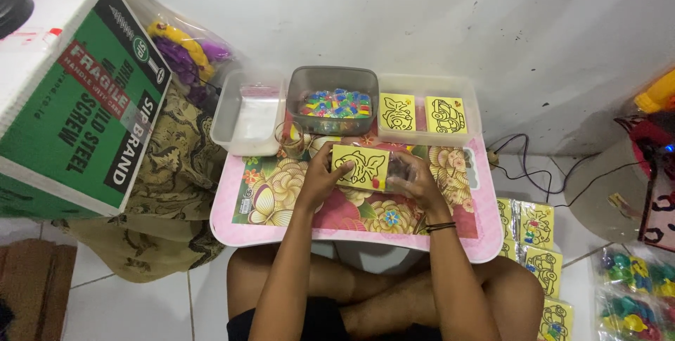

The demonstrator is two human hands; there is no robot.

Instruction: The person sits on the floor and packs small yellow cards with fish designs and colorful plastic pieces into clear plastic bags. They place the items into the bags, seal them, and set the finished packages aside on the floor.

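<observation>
Both hands, left (320, 172) and right (415, 181), hold yellow card (360, 166) between them.

head cam | looks steeply down | close over lap table (281, 232)

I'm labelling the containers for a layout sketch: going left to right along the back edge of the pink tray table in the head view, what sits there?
Clear plastic tub of white packets → grey tub of colourful small pieces → clear tub holding two yellow picture cards.
</observation>
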